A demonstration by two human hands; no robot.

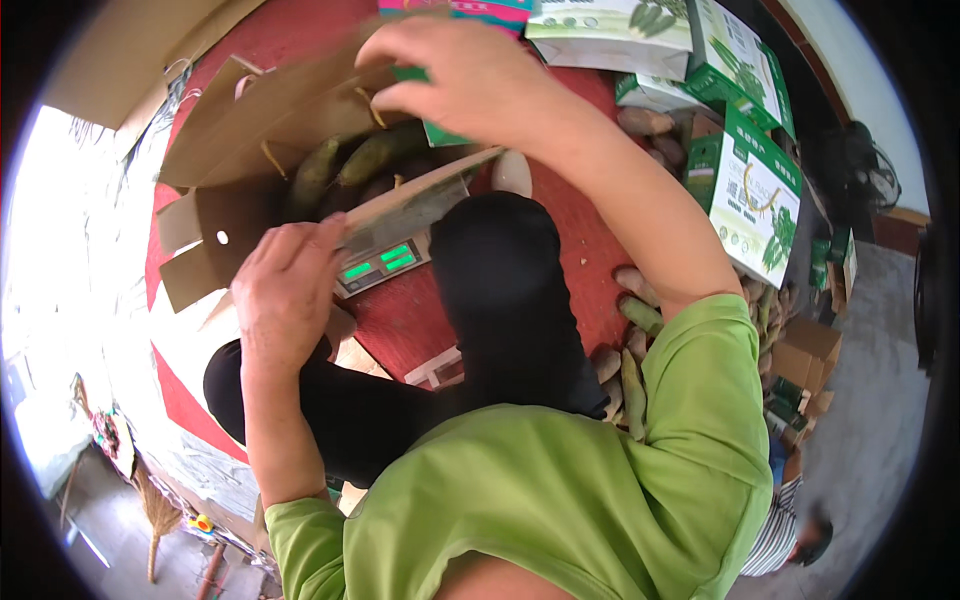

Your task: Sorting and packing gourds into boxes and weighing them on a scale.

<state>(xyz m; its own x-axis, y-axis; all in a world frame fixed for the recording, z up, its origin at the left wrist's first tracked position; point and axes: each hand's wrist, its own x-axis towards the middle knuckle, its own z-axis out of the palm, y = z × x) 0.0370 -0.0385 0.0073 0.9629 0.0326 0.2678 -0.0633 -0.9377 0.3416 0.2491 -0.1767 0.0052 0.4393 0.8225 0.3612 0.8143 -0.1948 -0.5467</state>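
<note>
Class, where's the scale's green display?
The green display is left of centre in the head view, right of the left hand and below the cardboard box.

To the right of the right hand (pixel 465 80) stand several white-and-green printed cartons (pixel 757 205), with loose root vegetables (pixel 645 122) lying near them. Farther right, and back toward the body's side, sits a brown cardboard box (pixel 808 345); farther back still is a person in a striped top (pixel 775 530) (only partly in view). Well behind and leftward of the left hand (pixel 285 295) is a straw broom (pixel 157 512).
</note>
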